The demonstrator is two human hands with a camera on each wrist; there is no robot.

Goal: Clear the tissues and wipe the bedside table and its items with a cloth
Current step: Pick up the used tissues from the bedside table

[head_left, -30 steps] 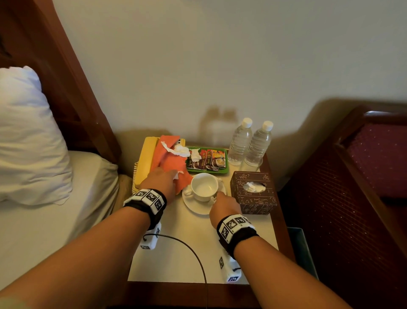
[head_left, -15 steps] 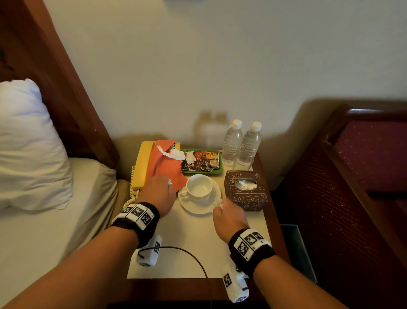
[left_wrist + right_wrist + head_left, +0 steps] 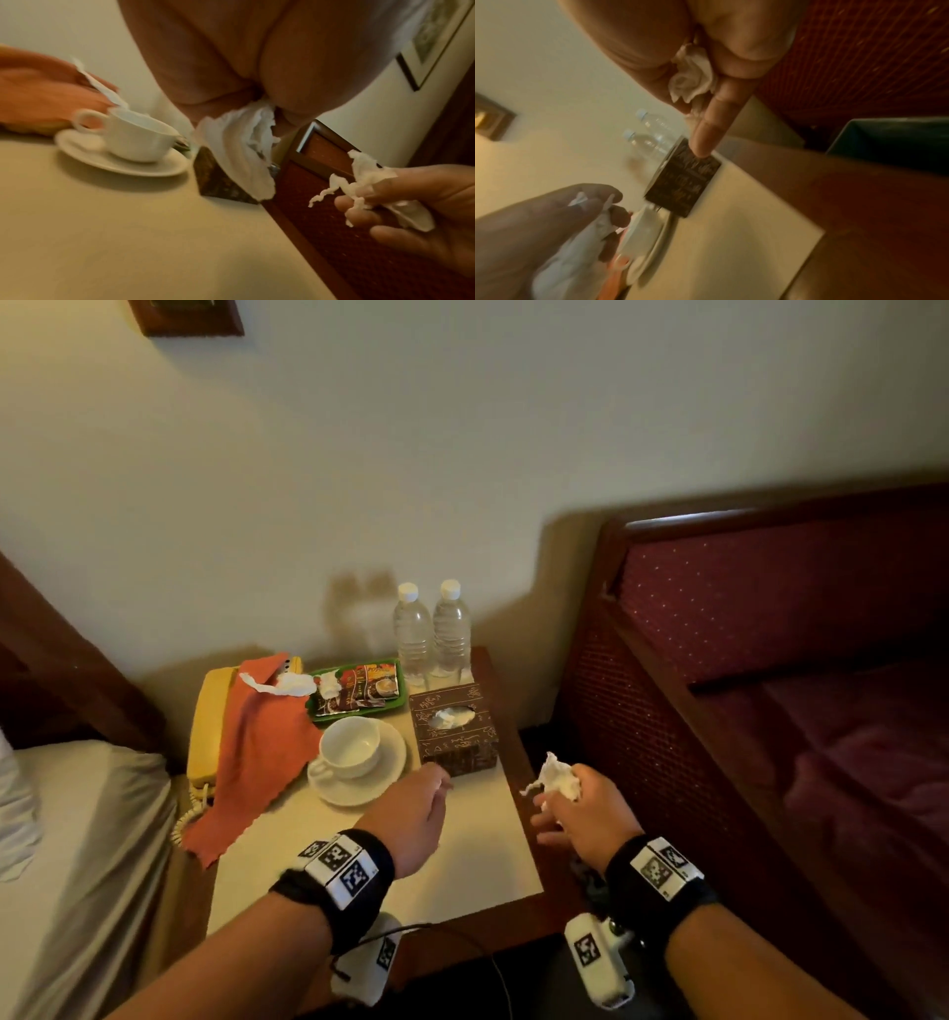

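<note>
My right hand (image 3: 570, 806) pinches a crumpled white tissue (image 3: 557, 775) past the right edge of the bedside table (image 3: 462, 860); the same tissue (image 3: 693, 81) shows between its fingers in the right wrist view. My left hand (image 3: 416, 806) hovers over the table in front of the tissue box (image 3: 454, 729) and grips another white tissue (image 3: 241, 150). An orange cloth (image 3: 257, 752) lies draped over the yellow phone (image 3: 210, 716), with a torn tissue (image 3: 280, 683) on top of it. More tissue scraps (image 3: 328, 683) lie on the green tray (image 3: 357, 693).
A white cup (image 3: 349, 747) on a saucer (image 3: 375, 780) stands mid-table. Two water bottles (image 3: 431, 629) stand at the back by the wall. A dark bin (image 3: 890, 140) sits on the floor right of the table. A bed lies left, a red padded headboard (image 3: 770, 618) right.
My right hand has drawn back from the saucer with a tissue and moved off the table's right edge. My left hand has left the cloth and swung right, holding a tissue.
</note>
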